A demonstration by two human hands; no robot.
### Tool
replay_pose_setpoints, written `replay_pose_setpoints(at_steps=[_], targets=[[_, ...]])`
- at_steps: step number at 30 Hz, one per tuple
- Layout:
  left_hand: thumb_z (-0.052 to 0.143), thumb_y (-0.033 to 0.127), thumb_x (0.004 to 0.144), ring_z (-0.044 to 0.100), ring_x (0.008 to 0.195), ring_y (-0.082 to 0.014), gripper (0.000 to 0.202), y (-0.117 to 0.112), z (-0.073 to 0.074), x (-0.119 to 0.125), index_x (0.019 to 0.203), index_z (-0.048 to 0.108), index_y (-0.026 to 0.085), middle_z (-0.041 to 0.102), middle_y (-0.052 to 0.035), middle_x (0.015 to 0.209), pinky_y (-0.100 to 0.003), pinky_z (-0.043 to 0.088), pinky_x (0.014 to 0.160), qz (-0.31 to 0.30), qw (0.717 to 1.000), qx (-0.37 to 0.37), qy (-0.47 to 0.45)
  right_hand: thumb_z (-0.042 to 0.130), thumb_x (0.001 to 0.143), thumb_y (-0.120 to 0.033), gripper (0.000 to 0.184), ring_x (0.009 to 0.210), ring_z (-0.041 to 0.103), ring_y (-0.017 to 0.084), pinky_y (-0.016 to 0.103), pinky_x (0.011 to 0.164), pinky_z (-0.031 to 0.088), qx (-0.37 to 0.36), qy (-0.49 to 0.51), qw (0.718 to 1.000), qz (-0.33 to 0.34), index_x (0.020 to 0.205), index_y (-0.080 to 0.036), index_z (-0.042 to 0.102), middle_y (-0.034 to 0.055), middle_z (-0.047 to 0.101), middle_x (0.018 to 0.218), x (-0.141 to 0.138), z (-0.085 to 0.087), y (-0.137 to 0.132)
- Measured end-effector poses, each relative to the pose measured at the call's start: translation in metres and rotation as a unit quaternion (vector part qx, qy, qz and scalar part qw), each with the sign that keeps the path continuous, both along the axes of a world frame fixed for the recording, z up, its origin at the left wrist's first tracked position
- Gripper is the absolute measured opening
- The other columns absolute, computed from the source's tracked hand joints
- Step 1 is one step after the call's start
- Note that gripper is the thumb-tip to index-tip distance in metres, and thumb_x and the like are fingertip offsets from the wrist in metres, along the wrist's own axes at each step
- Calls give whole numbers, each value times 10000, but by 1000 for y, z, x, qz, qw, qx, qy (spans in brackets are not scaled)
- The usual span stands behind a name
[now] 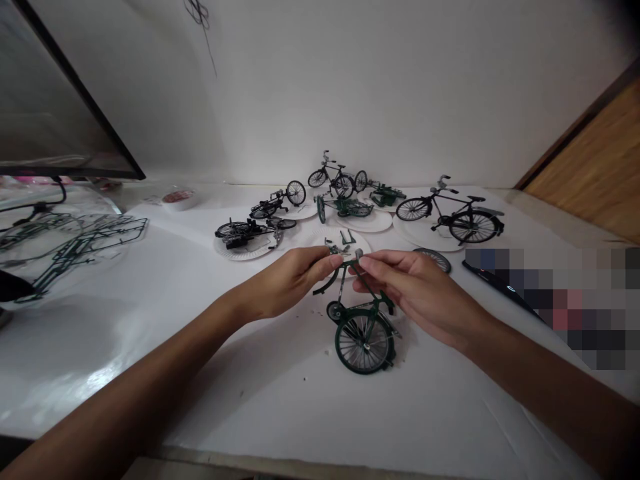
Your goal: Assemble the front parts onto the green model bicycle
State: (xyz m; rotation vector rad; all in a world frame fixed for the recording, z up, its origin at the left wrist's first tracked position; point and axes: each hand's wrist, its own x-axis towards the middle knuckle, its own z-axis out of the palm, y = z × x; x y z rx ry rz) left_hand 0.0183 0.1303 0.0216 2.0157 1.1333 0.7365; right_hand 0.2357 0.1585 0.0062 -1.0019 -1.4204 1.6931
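A small dark green model bicycle (pixel 363 327), partly built, stands on its rear wheel on the white table (pixel 200 347) in front of me. My right hand (pixel 420 290) pinches its frame near the top tube. My left hand (pixel 290 280) pinches a small silver part (pixel 340 251) at the head of the frame, next to the right fingertips. A loose green fork piece (pixel 347 237) lies on the paper plate (pixel 320 235) just behind my hands.
Several model bicycles, some on paper plates, stand behind: a black one (pixel 453 213) at right, one (pixel 333 175) by the wall, others (pixel 250 230) lying down. A loose wheel (pixel 434 259), a dark phone (pixel 500 283), wire frames (pixel 75 247) at left, a monitor (pixel 55 113), a tape roll (pixel 179 197).
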Motion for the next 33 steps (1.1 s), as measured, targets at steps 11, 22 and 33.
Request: replay_pose_setpoints(at_steps=[11, 22, 33], targets=[[325, 475, 1033, 355, 652, -108, 401, -2, -4, 6, 800, 446, 173, 383, 23, 730, -254, 320, 609, -7, 1000, -10, -15, 739, 834, -400, 226, 873, 665, 146, 276, 836, 480, -10, -7, 999, 38, 893, -183, 712, 23, 686, 885, 4, 8, 1], [366, 531, 999, 391, 624, -107, 466, 0, 0, 4, 739, 483, 162, 418, 14, 693, -247, 342, 583, -14, 999, -47, 18, 672, 871, -436, 288, 676, 576, 123, 269, 667, 483, 22, -43, 995, 88, 903, -151, 685, 16, 616, 724, 5, 12, -1], [436, 568, 970, 403, 544, -89, 516, 4, 21, -29, 706, 594, 153, 477, 5, 613, -221, 303, 498, 23, 993, 11, 113, 630, 873, -405, 234, 716, 638, 177, 307, 664, 467, 185, -220, 946, 152, 894, -214, 764, 32, 738, 835, 4, 4, -1]])
